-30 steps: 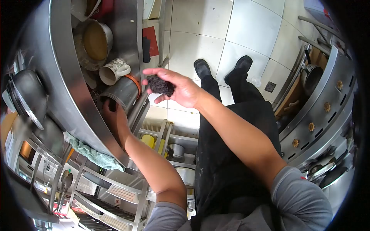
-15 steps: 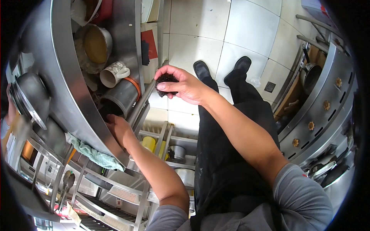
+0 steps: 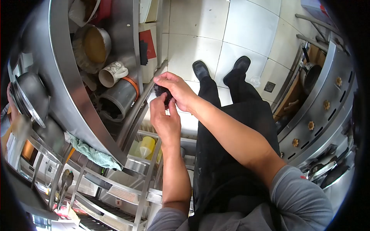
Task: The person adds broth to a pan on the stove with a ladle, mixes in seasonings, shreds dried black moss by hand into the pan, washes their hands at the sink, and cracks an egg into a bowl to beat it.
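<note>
A dark, ragged clump [image 3: 159, 91] is held between my two hands above the edge of the steel counter. My right hand [image 3: 177, 87] curls around it from above, with the thumb and fingers closed on it. From below, my left hand [image 3: 166, 120] grips the same clump with its fingertips. The fingers cover much of it, so its exact kind cannot be made out. Left of my hands, a grey cylindrical container [image 3: 120, 97] lies on its side on the shelf, with dark material inside its mouth.
A patterned mug [image 3: 111, 75] and a metal pot [image 3: 95, 46] of brownish contents stand on the shelf. A green cloth [image 3: 94, 153] hangs at the counter corner. Yellow bottles [image 3: 146, 147] sit below. A stove [image 3: 322, 107] with knobs is on the right.
My left hand has come out of the grey container's mouth and moved right to the clump. My right hand has turned over it, and both hands now meet on it.
</note>
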`<state>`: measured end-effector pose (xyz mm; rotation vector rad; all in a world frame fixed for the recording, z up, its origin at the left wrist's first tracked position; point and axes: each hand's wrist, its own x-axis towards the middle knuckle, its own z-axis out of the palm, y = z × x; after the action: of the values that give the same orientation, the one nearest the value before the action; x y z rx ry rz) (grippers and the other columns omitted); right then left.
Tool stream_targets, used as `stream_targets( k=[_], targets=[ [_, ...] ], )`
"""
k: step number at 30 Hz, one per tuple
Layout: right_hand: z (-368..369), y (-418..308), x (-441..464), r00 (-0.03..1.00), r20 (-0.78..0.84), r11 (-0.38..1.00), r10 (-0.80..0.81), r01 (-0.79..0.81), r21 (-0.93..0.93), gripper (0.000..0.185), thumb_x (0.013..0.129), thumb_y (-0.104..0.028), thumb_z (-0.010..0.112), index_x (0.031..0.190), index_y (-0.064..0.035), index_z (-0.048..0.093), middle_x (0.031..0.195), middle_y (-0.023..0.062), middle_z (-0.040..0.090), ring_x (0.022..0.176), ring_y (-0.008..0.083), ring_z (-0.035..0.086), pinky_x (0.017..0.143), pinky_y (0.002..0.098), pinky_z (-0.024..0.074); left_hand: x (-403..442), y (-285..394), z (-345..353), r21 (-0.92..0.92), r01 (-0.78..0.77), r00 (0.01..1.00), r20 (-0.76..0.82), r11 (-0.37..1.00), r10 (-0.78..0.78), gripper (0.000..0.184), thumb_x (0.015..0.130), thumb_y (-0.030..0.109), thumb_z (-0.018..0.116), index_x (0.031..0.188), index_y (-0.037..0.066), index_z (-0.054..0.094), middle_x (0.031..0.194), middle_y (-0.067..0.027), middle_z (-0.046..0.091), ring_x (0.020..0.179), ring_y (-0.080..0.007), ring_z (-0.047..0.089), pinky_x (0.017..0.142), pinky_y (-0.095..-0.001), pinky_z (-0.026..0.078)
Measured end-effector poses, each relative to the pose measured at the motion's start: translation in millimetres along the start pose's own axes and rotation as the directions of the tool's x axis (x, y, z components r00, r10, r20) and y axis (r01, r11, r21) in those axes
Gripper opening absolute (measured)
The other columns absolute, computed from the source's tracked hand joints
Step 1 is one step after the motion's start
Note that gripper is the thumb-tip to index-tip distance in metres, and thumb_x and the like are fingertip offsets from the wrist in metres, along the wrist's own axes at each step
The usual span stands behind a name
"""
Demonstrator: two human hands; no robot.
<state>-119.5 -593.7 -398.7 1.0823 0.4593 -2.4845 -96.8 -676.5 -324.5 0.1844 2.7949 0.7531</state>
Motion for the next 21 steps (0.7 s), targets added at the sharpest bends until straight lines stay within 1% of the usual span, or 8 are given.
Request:
stream_targets(
  k=[5,9,10,12,14,15,19,21],
  targets=[
    [-13,-8,-5,0.994,-0.067,0.997,0.081,-0.082,-0.012,0.019,0.087,-0.020,0.073,0.085,-0.0114,0.056,0.073,-0.0007,0.055,0.058,0.0097,0.052,0.048,0.0264,0.0414,6,21,-35,-0.111,0.073,0.974,0.222,0.991,-0.047,0.038,0.089,0.002,0.063,0.127,-0.002,0.060,0.106,-0.0137,0.065,0.089,-0.0203,0.064,0.080,-0.0326,0.052],
    [-15,-16,-10,0.992,-0.058,0.994,0.112,-0.113,-0.005,0.019,0.087,-0.021,0.073,0.085,-0.0122,0.056,0.073,-0.0015,0.054,0.058,0.0085,0.050,0.045,0.0248,0.0379,36,-49,-73,0.185,0.288,0.940,-0.239,0.940,-0.241,0.039,0.096,0.010,0.053,0.133,-0.003,0.055,0.119,-0.0231,0.065,0.110,-0.0311,0.063,0.096,-0.0378,0.048],
    [-16,-16,-11,0.992,-0.057,0.994,0.112,-0.112,-0.002,0.019,0.087,-0.021,0.073,0.085,-0.0122,0.056,0.073,-0.0015,0.054,0.058,0.0085,0.050,0.045,0.0248,0.0379,42,-62,-79,-0.054,0.480,0.850,-0.219,0.876,-0.479,0.045,0.097,0.012,0.051,0.140,-0.003,0.047,0.124,-0.0242,0.062,0.117,-0.0320,0.060,0.098,-0.0366,0.046],
    [-20,-16,-12,0.994,-0.064,0.996,0.093,-0.092,0.021,0.019,0.084,-0.019,0.075,0.088,-0.0101,0.058,0.071,-0.0005,0.055,0.055,0.0090,0.051,0.042,0.0252,0.0405,50,-109,-88,-0.044,0.443,0.870,-0.221,0.895,-0.442,0.051,0.097,0.014,0.051,0.145,-0.002,0.038,0.129,-0.0249,0.058,0.121,-0.0317,0.057,0.100,-0.0367,0.046],
    [-24,-21,-14,0.993,-0.069,0.995,0.099,-0.098,0.017,0.019,0.084,-0.019,0.075,0.088,-0.0103,0.058,0.071,-0.0006,0.055,0.055,0.0089,0.051,0.042,0.0251,0.0401,64,-133,-95,0.412,0.501,0.863,-0.175,0.761,-0.473,0.055,0.096,0.015,0.053,0.146,-0.002,0.035,0.134,-0.0248,0.055,0.124,-0.0314,0.056,0.100,-0.0371,0.046],
    [-26,-24,-16,0.991,-0.075,0.994,0.107,-0.106,0.012,0.019,0.084,-0.020,0.074,0.088,-0.0104,0.058,0.071,-0.0008,0.055,0.055,0.0088,0.050,0.042,0.0250,0.0398,70,-136,-99,0.179,0.588,0.808,-0.082,0.789,-0.584,0.052,0.095,0.021,0.056,0.139,-0.003,0.045,0.129,-0.0261,0.058,0.120,-0.0336,0.058,0.100,-0.0393,0.046],
    [-31,-35,-22,0.994,-0.065,0.996,0.087,-0.085,0.026,0.019,0.084,-0.020,0.075,0.088,-0.0112,0.058,0.072,-0.0007,0.055,0.056,0.0086,0.051,0.042,0.0248,0.0391,87,-182,-99,0.385,0.526,0.832,-0.046,0.758,-0.553,0.053,0.091,0.033,0.062,0.130,-0.003,0.055,0.122,-0.0247,0.063,0.113,-0.0362,0.061,0.098,-0.0414,0.046],
    [-34,-39,-23,0.993,-0.078,0.996,0.091,-0.090,0.019,0.019,0.084,-0.020,0.075,0.087,-0.0116,0.058,0.073,-0.0006,0.055,0.057,0.0085,0.051,0.042,0.0247,0.0391,92,-166,-98,0.257,0.682,0.715,-0.035,0.685,-0.699,0.060,0.084,0.044,0.068,0.123,-0.002,0.062,0.116,-0.0229,0.066,0.105,-0.0377,0.063,0.097,-0.0432,0.046]
  ],
)
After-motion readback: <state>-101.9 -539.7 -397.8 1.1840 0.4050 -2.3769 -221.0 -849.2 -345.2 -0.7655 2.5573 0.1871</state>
